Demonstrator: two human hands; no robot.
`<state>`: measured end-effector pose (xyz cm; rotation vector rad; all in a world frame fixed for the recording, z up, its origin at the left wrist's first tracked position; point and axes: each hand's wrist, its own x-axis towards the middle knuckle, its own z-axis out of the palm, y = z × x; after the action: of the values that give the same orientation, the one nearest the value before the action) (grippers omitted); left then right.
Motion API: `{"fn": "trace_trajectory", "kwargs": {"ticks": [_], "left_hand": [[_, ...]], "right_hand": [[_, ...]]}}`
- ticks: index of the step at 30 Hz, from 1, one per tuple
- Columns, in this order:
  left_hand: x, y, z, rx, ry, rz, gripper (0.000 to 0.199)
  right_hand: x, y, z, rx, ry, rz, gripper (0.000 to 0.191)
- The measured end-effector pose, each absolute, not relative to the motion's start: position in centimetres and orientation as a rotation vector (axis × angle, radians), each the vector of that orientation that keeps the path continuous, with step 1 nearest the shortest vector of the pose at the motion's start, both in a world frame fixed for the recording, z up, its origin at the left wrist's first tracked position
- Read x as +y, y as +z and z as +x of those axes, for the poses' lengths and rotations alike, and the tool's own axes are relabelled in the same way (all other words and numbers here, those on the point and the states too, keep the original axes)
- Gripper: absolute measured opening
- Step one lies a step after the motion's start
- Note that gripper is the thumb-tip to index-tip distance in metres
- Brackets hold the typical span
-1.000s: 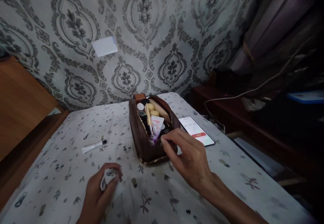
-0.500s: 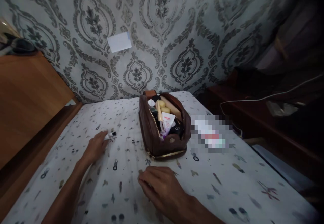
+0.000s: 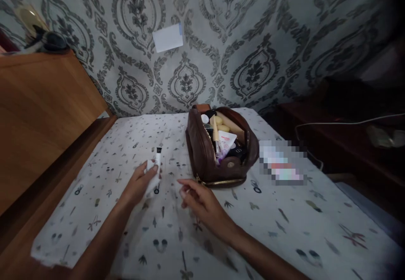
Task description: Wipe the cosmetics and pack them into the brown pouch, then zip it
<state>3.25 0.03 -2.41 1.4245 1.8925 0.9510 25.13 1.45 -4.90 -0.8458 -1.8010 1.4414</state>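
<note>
My left hand [image 3: 141, 179] is closed around a small white tube with a black cap [image 3: 158, 157], held upright, cap at the top. A crumpled white tissue or cloth [image 3: 152, 183] shows in the same hand, beneath and beside the tube. To the right of it, my right hand [image 3: 199, 202] hovers over the sheet with its index finger stretched out and the other fingers loosely bent; a pale patch by its fingertips is too blurred to make out. Beyond my hands stands an unzipped brown toiletry bag [image 3: 202, 157], holding a white-and-purple tube [image 3: 226, 143], yellow sponges [image 3: 221, 124] and several other cosmetics.
The bag stands on a patterned white sheet [image 3: 177, 238] in front of a damask-papered wall [image 3: 186, 77]. Right of the bag lies a pixelated item [image 3: 281, 164]. A wooden cabinet [image 3: 47, 103] borders the left side; a white cable [image 3: 341, 124] runs along the dark right side.
My left hand has lifted the small tube off the sheet and drawn nearer to my right hand. My right hand has moved forward and its index finger has straightened. The view has shifted left.
</note>
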Motion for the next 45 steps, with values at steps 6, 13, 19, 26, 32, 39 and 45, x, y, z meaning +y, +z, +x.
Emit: {"fn": "trace_trajectory", "kwargs": {"ticks": [6, 13, 19, 26, 32, 39, 45], "left_hand": [[-3.6, -1.0, 7.3, 1.407, 0.910, 1.481, 0.034], [-4.4, -1.1, 7.2, 1.556, 0.932, 1.413, 0.034], [-5.0, -2.8, 7.6, 1.630, 0.939, 1.293, 0.045], [-6.9, -2.5, 6.2, 1.448, 0.767, 1.186, 0.050], [-6.9, -2.4, 8.7, 1.415, 1.080, 0.955, 0.056], [-6.4, -2.2, 10.0, 1.410, 1.130, 0.787, 0.063], [-5.8, -1.2, 10.3, 1.428, 1.178, 0.821, 0.059]], "right_hand": [[1.8, -5.3, 23.3, -1.372, 1.614, -0.901, 0.046], [0.2, -5.0, 23.1, -1.351, 1.853, -0.656, 0.042], [-0.3, -6.6, 22.7, -1.221, 1.928, -0.564, 0.049], [1.3, -5.9, 24.0, -1.099, 1.813, -0.623, 0.053], [0.5, -5.5, 24.0, -1.140, 2.034, -0.586, 0.059], [1.2, -3.5, 26.0, -1.452, 1.536, -0.712, 0.044], [9.9, 3.6, 30.7, -1.792, 0.554, -0.973, 0.025]]}}
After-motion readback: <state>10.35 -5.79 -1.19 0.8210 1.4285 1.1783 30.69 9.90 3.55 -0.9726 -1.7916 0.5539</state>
